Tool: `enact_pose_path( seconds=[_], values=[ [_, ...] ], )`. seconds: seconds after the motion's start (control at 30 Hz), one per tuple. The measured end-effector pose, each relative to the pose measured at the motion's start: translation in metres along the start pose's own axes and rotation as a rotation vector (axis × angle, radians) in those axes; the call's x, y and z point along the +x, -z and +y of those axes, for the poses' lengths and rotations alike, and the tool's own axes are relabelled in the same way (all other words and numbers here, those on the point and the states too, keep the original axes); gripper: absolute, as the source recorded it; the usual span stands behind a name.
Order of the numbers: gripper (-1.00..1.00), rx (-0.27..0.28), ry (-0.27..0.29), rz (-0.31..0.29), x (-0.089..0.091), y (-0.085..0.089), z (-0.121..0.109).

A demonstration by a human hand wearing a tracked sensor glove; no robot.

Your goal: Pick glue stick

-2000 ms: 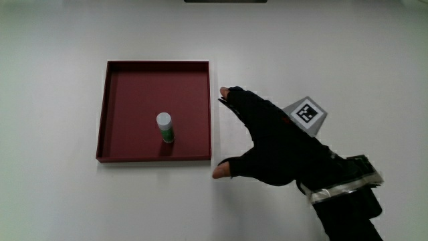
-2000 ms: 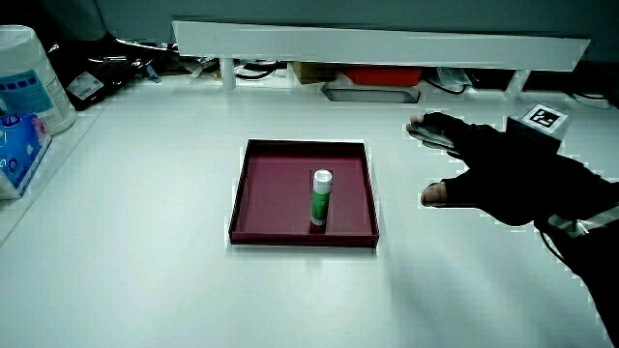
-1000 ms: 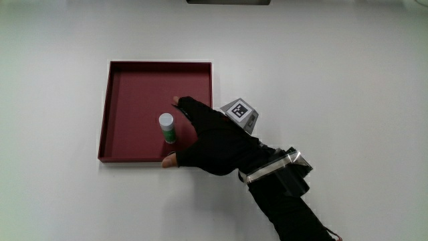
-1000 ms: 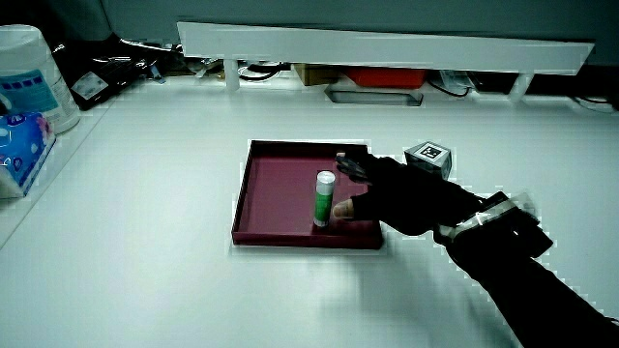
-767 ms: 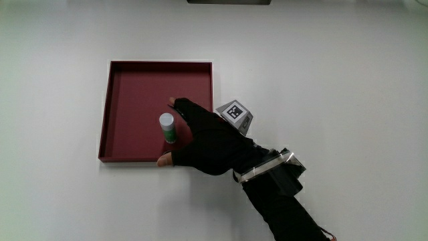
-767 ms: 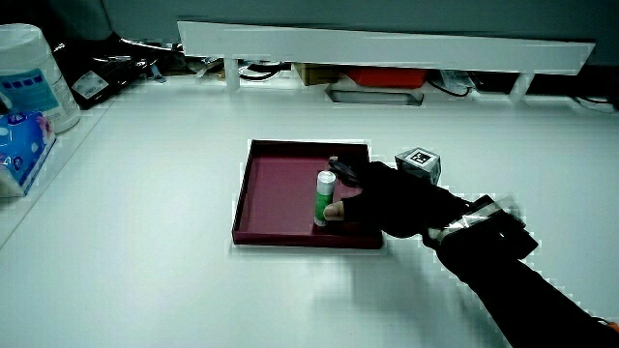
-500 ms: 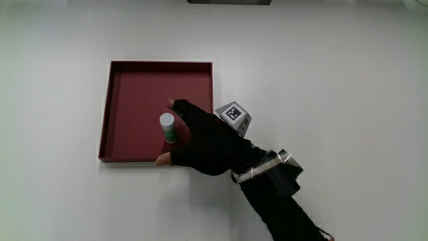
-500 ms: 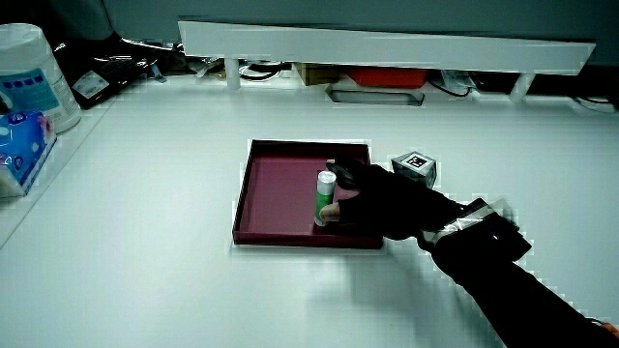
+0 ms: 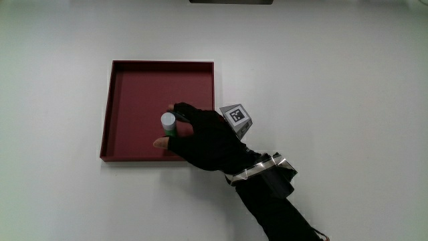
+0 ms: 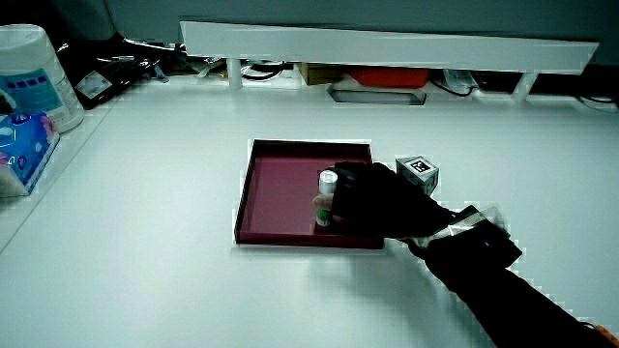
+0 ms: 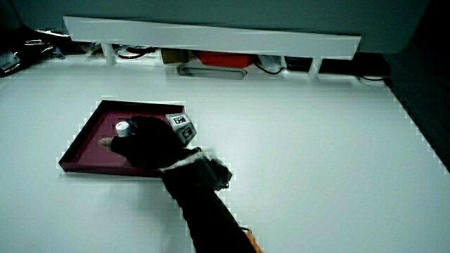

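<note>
A white-capped, green-bodied glue stick [image 9: 168,122] stands upright in a dark red square tray [image 9: 134,87], nearer the tray's rim on the person's side. The gloved hand [image 9: 200,139] reaches over that rim and wraps the stick, thumb [image 9: 160,142] on one side and curled fingers [image 9: 180,110] on the other. In both side views the stick's cap [image 10: 328,180] [image 11: 123,127] shows above the hand [image 10: 372,205] [image 11: 146,147], and its lower body is mostly hidden by the glove. The stick's base rests on the tray floor [image 10: 276,188] [image 11: 88,140].
A low white partition [image 10: 387,43] [image 11: 211,31] runs along the table's edge farthest from the person, with cables and a red box under it. A white tub [image 10: 29,77] and a blue packet [image 10: 19,145] stand at the table's side edge. The forearm [image 9: 274,201] lies across the table toward the person.
The hand came from beside the tray in over its rim to the glue stick. Its thumb and fingers have closed around the stick, which has stayed in place.
</note>
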Motion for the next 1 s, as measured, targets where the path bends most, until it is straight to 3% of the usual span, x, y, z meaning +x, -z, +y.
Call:
enact_pose_path(
  seconds=[0.3, 0.7, 0.8, 1.0],
  values=[
    [0.67, 0.078, -0.03, 0.066, 0.007, -0.001, -0.003],
    [1.0, 0.125, -0.094, 0.015, 0.007, 0.002, -0.006],
    [1.0, 0.127, -0.091, 0.03, 0.004, 0.0, -0.008],
    [1.0, 0.109, -0.147, 0.029, -0.013, -0.004, -0.014]
  ],
)
